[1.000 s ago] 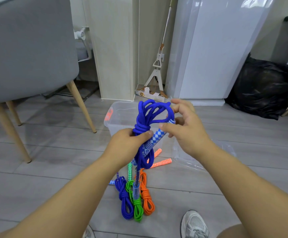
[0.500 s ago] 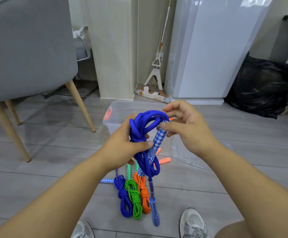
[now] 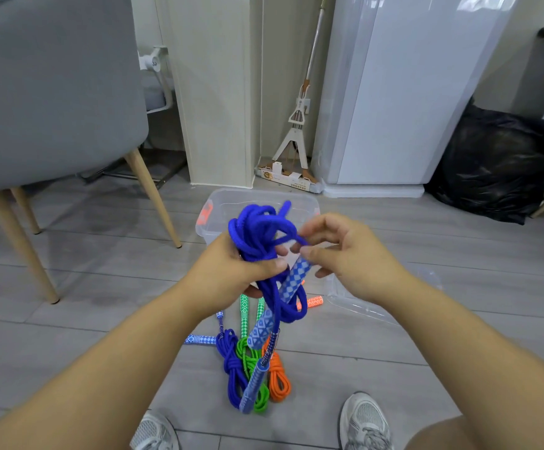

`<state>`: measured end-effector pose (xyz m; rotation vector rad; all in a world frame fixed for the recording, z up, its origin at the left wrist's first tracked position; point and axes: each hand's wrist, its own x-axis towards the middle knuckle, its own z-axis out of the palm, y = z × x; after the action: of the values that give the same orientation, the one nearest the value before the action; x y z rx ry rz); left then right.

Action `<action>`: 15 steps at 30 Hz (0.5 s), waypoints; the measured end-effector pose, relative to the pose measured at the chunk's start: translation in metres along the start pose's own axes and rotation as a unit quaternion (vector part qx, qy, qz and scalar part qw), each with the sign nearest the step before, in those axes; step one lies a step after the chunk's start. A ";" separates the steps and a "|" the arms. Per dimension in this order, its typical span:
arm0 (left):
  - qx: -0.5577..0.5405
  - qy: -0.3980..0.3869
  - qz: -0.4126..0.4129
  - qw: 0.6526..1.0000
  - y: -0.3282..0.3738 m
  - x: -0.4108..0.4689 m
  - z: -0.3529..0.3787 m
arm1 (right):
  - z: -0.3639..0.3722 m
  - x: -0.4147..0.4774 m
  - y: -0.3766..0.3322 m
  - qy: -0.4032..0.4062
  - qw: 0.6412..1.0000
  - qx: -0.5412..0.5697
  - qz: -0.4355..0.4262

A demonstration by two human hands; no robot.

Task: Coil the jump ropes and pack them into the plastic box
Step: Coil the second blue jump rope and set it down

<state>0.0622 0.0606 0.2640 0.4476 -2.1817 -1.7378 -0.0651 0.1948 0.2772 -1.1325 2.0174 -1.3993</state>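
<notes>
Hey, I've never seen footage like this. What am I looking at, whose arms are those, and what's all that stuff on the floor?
There is no machine here. A person wears a camera on the head, so you look down along their own arms. The left hand grips a bundled blue jump rope; the right hand pinches a loop of it. On the floor lie three coiled ropes: a blue coil, a green coil and an orange coil. Behind stands an open plastic box, with what looks like its lid to the right.
</notes>
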 end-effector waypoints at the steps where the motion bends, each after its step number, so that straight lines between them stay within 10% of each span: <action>1: 0.002 0.008 0.009 1.000 0.000 0.002 -0.001 | 0.002 -0.001 0.002 -0.012 0.998 -0.057 -0.002; 8: 0.024 0.061 -0.001 0.998 -0.004 0.008 -0.005 | 0.005 -0.003 0.004 -0.010 0.978 -0.211 -0.008; 15: 0.195 0.037 0.029 0.980 -0.004 0.007 -0.001 | 0.011 -0.004 -0.009 -0.013 1.000 0.005 -0.024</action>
<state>0.0570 0.0560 0.2610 0.5237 -2.4551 -1.2396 -0.0512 0.1905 0.2804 -1.1944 1.9751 -1.4099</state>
